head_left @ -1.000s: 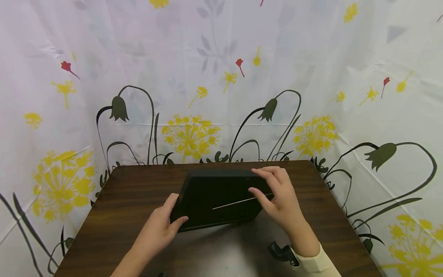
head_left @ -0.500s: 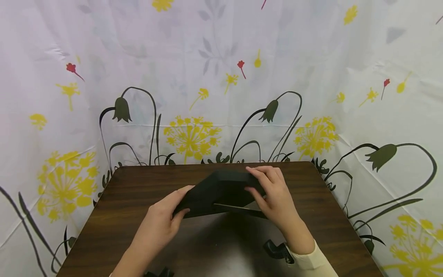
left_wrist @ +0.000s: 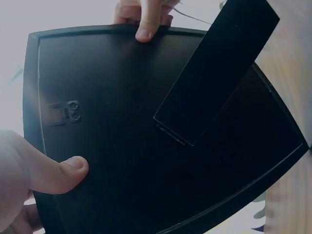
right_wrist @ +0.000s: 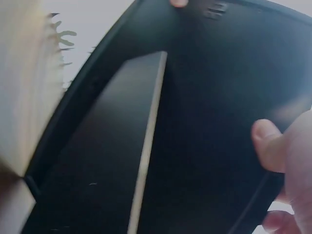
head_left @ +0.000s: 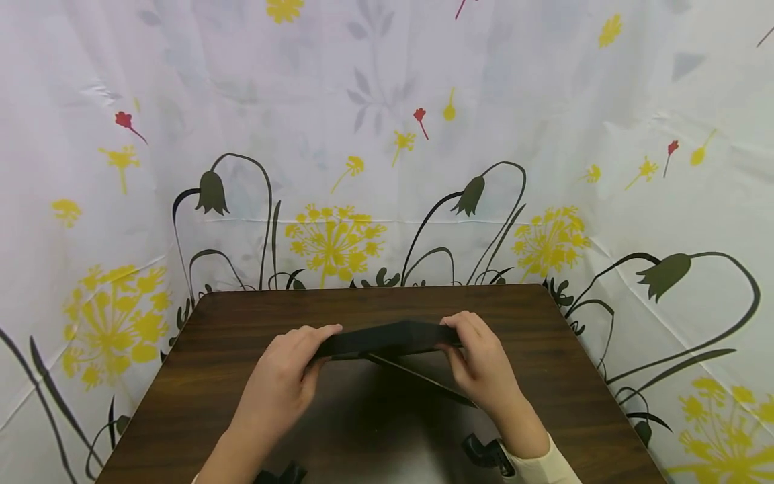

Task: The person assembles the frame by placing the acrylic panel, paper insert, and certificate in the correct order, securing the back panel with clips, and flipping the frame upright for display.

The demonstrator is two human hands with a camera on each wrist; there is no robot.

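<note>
A black picture frame (head_left: 393,338) is held above the table, its back towards me. My left hand (head_left: 279,376) grips its left edge, with the thumb (left_wrist: 70,173) on the back panel and the fingers behind. On the opposite side my right hand (head_left: 484,359) pinches the edge, its thumb (right_wrist: 268,141) likewise on the back. The easel leg (left_wrist: 217,78) is swung out from the panel and points down towards the table in the head view. A small metal hanger (left_wrist: 73,111) shows on the back. The front of the frame is hidden.
A dark wood table (head_left: 242,323) lies beneath the hands. Behind it hangs a white curtain (head_left: 387,168) printed with flowers. Black wrist-camera mounts (head_left: 484,452) stick out by both wrists.
The frame has tipped from showing its broad back to nearly edge-on in the head view, its top edge coming lower. The easel leg now stands out further; both hands have kept hold.
</note>
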